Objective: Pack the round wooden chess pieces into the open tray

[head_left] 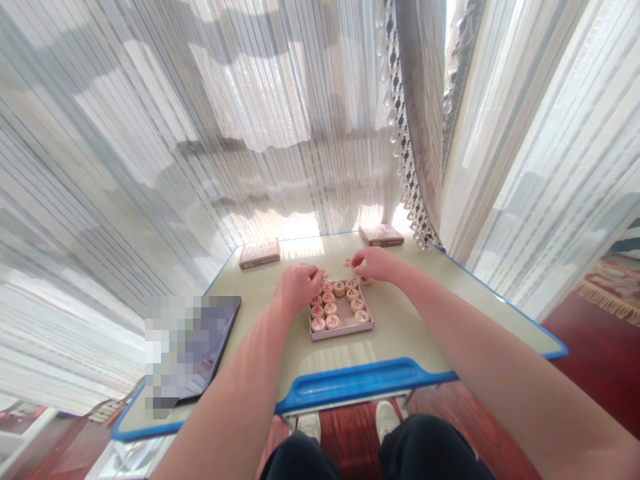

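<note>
A shallow open box (345,329) of round wooden xiangqi pieces (331,309) lies in the middle of the table. Red-marked pieces fill its left side, dark-marked ones (357,305) line its back and right, and bare box floor shows between them. My left hand (300,283) is over the box's back left corner, fingers curled together; what they hold is hidden. Beyond the back right corner, my right hand (374,264) pinches at a xiangqi piece (347,262), partly covered by the fingertips. Another piece (365,281) lies under that hand, beside the box.
Two closed flat boxes stand near the table's far edge, one at the left (260,253) and one at the right (381,235). A dark tablet-like device (220,333), partly blurred out, rests at the left. Blue edging with a molded tray (355,379) runs along the front; string curtains (300,133) hang behind.
</note>
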`<state>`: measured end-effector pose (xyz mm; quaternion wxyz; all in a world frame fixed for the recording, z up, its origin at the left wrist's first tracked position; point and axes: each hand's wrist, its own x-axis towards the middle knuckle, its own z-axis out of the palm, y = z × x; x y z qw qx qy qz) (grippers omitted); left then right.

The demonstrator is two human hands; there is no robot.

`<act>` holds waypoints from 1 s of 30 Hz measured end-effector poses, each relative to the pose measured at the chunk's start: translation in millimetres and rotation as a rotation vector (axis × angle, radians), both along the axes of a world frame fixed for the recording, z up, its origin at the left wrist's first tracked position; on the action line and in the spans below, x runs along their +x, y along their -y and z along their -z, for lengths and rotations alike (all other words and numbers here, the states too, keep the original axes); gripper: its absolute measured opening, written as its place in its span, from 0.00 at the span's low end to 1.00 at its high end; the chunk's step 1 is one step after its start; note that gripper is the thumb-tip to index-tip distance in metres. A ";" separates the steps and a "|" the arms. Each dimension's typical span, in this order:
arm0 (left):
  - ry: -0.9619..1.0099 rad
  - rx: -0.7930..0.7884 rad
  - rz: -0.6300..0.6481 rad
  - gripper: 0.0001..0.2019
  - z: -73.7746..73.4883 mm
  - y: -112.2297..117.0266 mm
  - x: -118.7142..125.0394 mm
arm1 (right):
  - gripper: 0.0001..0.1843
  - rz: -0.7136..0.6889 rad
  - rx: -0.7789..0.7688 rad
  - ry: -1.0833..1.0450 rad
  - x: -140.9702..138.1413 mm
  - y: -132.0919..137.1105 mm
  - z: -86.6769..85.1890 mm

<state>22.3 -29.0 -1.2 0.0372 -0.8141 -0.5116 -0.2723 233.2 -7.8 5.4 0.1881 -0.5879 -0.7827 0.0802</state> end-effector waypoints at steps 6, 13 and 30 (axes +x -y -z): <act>-0.006 -0.015 0.012 0.19 1.2 -0.2 0.9 | 0.15 -0.199 0.086 -0.116 -8.7 31.9 -22.8; -0.007 -0.008 0.010 0.19 2.4 -0.7 0.7 | 0.12 -0.375 0.045 0.059 -20.6 45.2 -21.5; -0.016 0.014 0.004 0.19 5.0 -2.5 1.2 | 0.11 -0.448 -0.011 0.185 -28.5 45.9 -11.5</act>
